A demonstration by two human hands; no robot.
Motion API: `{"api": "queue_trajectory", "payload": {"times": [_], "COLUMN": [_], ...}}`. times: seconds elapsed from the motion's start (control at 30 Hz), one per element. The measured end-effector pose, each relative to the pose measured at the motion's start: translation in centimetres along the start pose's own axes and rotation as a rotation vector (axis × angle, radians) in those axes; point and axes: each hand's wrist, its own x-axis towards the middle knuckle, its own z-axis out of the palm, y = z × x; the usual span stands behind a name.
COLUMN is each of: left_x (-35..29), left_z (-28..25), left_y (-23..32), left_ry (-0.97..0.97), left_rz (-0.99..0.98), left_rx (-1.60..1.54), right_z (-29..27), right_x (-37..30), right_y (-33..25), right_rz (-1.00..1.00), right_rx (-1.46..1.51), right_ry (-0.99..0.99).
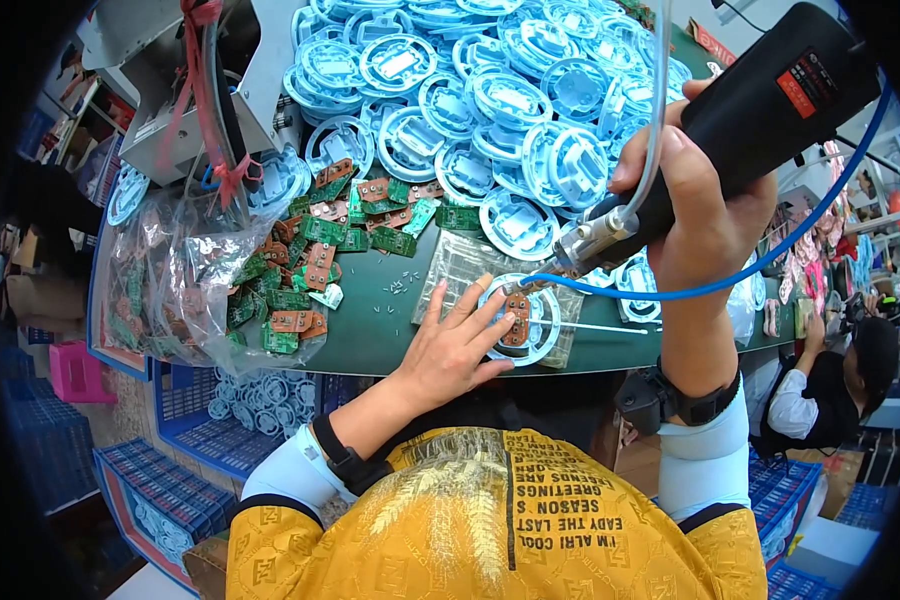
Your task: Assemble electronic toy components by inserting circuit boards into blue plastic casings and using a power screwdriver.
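My right hand (pixel 715 205) is wrapped round a black electric screwdriver (pixel 780 95), tilted with its metal nose down at the left. The nose meets a small brown circuit board (pixel 516 320) lying in a light-blue round plastic part (pixel 542 345) near the table's front edge. A thin pale-blue stick (pixel 610 328) extends rightward from that part. My left hand (pixel 450 345) lies flat with its fingers spread, the fingertips at the left rim of the round part. The screwdriver's nose hides the exact contact point on the board.
Many light-blue round parts (pixel 400 62) are heaped at the back. Green and brown circuit boards (pixel 320 230) and a clear plastic bag (pixel 195 270) lie at left, near small loose screws (pixel 400 285). A blue hose (pixel 770 262) loops at right. Another person (pixel 835 385) works at far right.
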Motion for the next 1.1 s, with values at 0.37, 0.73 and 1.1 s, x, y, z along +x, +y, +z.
{"api": "queue_trajectory", "payload": {"times": [0.37, 0.73, 1.1], "left_x": [0.1, 2.3, 2.3], "left_z": [0.0, 0.7, 0.6], "left_y": [0.2, -0.3, -0.3], "left_ry": [0.002, 0.053, -0.002], "left_rz": [0.026, 0.025, 0.016], "left_rx": [0.035, 0.087, 0.128], "right_z": [0.0, -1.0, -1.0], "right_x": [0.0, -1.6, -2.5], "right_y": [-1.0, -3.7, -2.4], "right_rz": [0.042, 0.021, 0.048], "right_rx": [0.032, -0.028, -0.061], "right_ry": [-0.039, -0.009, 0.007]}}
